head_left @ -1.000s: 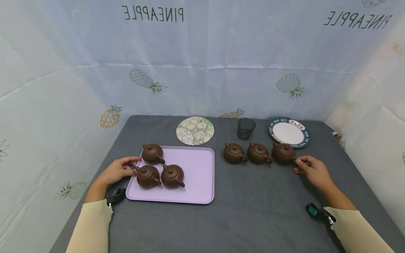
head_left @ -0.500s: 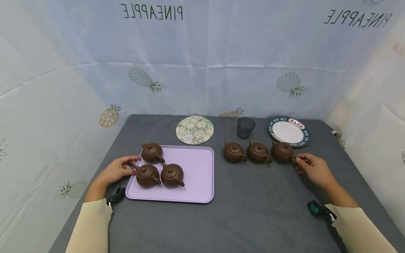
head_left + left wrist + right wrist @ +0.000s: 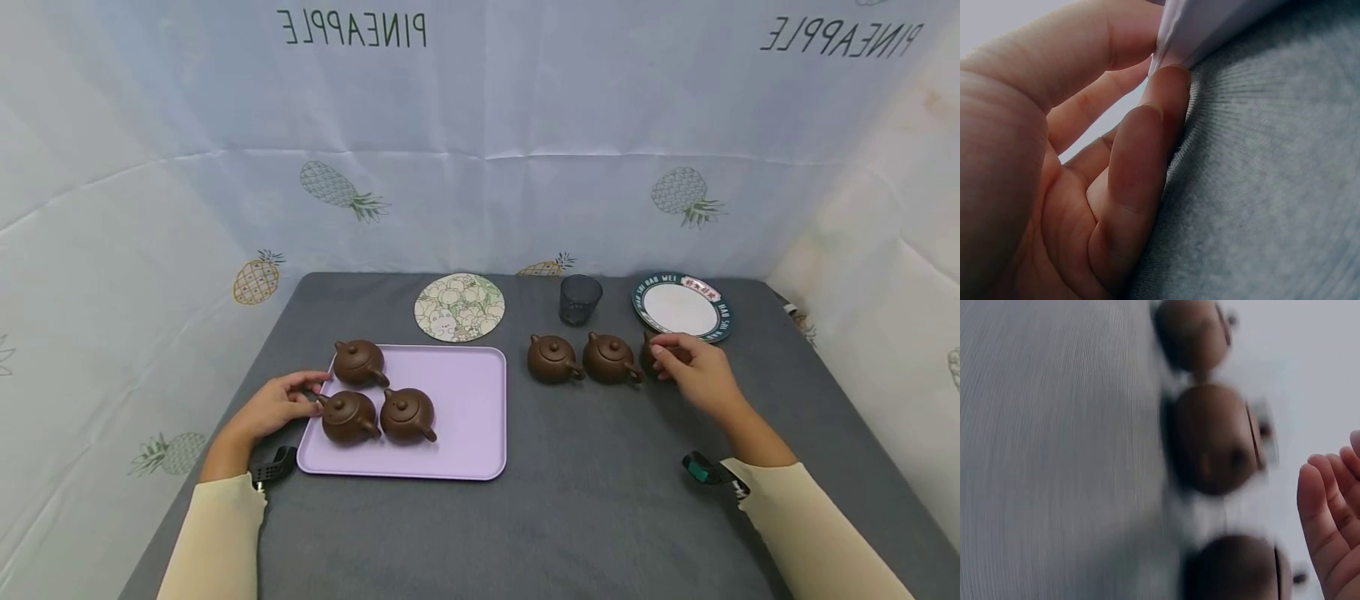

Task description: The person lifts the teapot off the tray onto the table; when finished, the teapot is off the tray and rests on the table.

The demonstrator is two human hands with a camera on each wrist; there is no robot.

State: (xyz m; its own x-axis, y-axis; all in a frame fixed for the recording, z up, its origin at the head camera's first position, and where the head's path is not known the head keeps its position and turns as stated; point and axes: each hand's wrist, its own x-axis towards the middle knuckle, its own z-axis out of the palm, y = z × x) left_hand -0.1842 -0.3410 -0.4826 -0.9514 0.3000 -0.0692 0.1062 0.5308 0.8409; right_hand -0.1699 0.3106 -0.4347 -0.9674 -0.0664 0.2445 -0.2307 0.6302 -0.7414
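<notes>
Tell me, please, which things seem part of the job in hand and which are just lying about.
Likely in the job:
purple tray, held by the left hand
three brown teapots on it
row of three teapots near the right hand

Apparently lying about:
floral mat
dark cup
teal-rimmed plate

Our left sleeve [image 3: 213, 533] and right sleeve [image 3: 813, 525] are cream-coloured, with wavy edges near the wrists. Our left hand [image 3: 276, 406] and right hand [image 3: 699, 372] are bare. We wear a black left wrist unit [image 3: 281, 464] and a black right wrist unit [image 3: 718, 473], the latter marked with a green patch [image 3: 697, 472] and, beside its cuff, a small silvery piece [image 3: 740, 490].
</notes>
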